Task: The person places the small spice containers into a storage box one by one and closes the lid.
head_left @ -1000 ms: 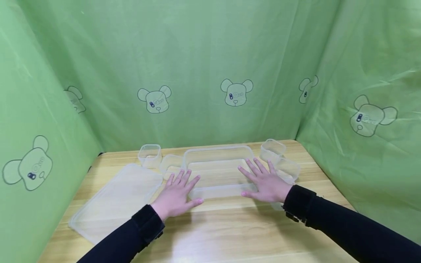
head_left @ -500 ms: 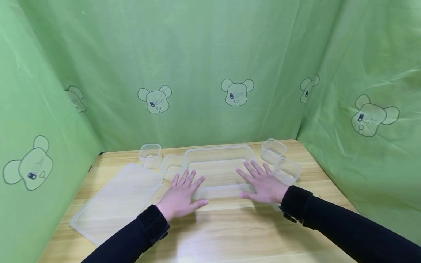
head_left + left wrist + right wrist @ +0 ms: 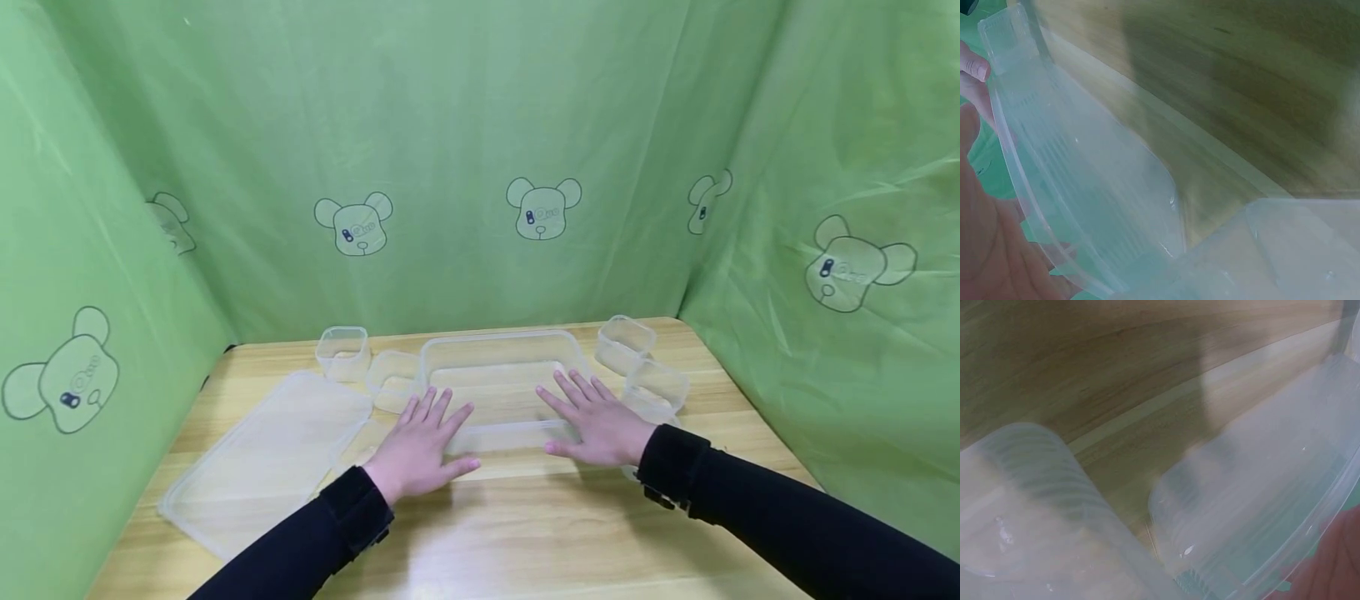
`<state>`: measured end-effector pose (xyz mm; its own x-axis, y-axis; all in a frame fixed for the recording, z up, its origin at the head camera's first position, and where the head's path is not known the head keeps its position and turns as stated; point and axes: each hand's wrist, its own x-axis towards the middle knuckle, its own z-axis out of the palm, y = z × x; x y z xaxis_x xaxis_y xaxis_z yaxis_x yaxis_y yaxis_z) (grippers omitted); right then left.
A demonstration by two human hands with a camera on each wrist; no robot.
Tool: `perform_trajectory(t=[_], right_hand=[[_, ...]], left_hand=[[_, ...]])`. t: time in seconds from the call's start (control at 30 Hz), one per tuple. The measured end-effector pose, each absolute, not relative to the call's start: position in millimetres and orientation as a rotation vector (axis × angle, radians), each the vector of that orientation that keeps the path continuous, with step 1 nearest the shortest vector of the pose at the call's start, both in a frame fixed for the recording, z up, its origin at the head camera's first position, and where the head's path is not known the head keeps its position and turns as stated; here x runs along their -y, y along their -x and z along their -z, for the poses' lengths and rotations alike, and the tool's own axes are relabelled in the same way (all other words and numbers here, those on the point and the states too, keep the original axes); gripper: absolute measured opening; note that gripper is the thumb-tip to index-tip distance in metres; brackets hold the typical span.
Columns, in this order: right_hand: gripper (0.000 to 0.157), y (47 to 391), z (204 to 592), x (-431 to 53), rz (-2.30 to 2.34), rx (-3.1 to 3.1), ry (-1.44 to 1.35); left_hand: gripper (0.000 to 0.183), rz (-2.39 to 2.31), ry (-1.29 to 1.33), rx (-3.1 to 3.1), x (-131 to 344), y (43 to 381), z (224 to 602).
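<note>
A large clear plastic food container [image 3: 498,337] stands near the back middle of the wooden table. My left hand [image 3: 420,448] is spread, palm down, over its front left corner. With fingers spread too, my right hand [image 3: 603,427] hovers over the front right corner. Neither hand grips anything; whether they touch the rim I cannot tell. In the left wrist view, the palm [image 3: 997,250] is beside the container's wall [image 3: 1085,162]. The right wrist view shows part of the right hand [image 3: 1332,565] at the container's edge, with a small clear tub [image 3: 1041,506] nearby.
A flat translucent lid [image 3: 262,467] lies on the left of the table. Small clear tubs stand behind my left hand, one at the back [image 3: 342,367] and one closer [image 3: 392,392]. Two more tubs [image 3: 622,354] stand at right, and another is partly hidden by my right wrist. Green cloth [image 3: 450,275] surrounds the table.
My left hand has shifted slightly right and my right hand slightly left, closer together. The containers and the lid stay where they were.
</note>
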<state>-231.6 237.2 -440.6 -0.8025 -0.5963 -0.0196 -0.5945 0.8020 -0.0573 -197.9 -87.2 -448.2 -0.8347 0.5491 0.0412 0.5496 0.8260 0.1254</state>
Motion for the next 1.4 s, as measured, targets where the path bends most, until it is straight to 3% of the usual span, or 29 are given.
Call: perform_trajectory(t=[0.87, 1.4], right_hand=[[0.082, 226.7, 431.5, -231.7, 0.128, -2.896, 0.957], [0.081, 225.5, 426.9, -230.0, 0.015, -2.905, 0.987]], left_hand=[[0.069, -0.057, 1.058, 2.881, 80.4, 202.8, 448.1], [0.041, -0.115, 1.084, 2.766, 78.9, 209.9, 452.1]])
